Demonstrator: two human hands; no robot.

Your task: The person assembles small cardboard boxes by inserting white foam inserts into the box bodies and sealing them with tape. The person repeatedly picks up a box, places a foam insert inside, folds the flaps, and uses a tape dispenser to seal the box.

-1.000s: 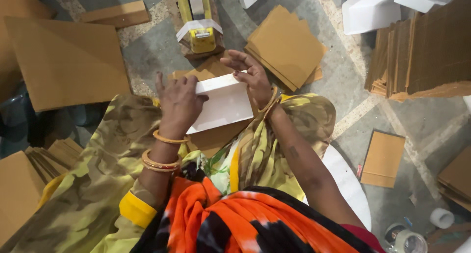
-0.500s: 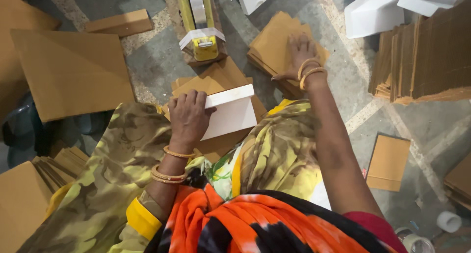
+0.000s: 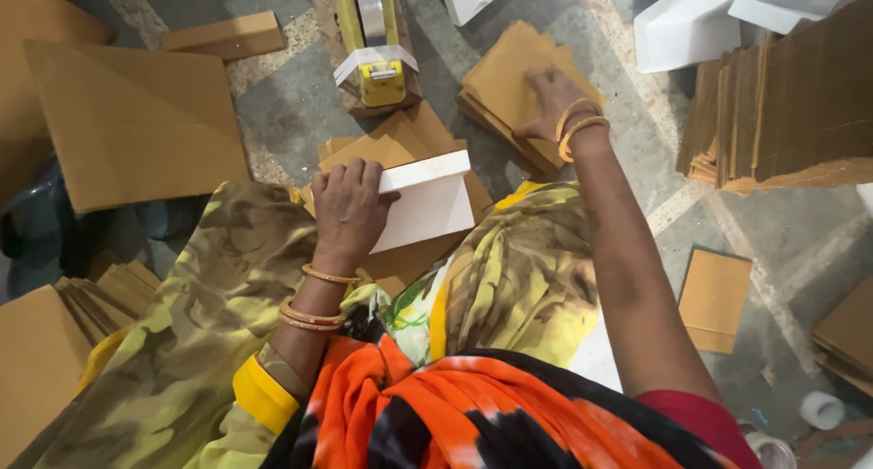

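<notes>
Head view: the left hand [image 3: 350, 205] is laid on the left end of a white folded box [image 3: 427, 201], with the fingers curled over its far edge, so the box is pinched and pressed down on the lap. Under the box, a few brown cardboard sheets [image 3: 382, 146] are seen. The right hand [image 3: 550, 101] is stretched far and to the right, with the fingers spread flat on a stack of brown cardboard squares [image 3: 509, 87] that lies on the floor [image 3: 291, 114]. Whether a sheet is already gripped cannot be told. A yellow tape dispenser [image 3: 377, 69] is placed just beyond the box. White boxes [image 3: 691, 24] are seen at the far right, beside a tall pile of cardboard [image 3: 791, 96].
</notes>
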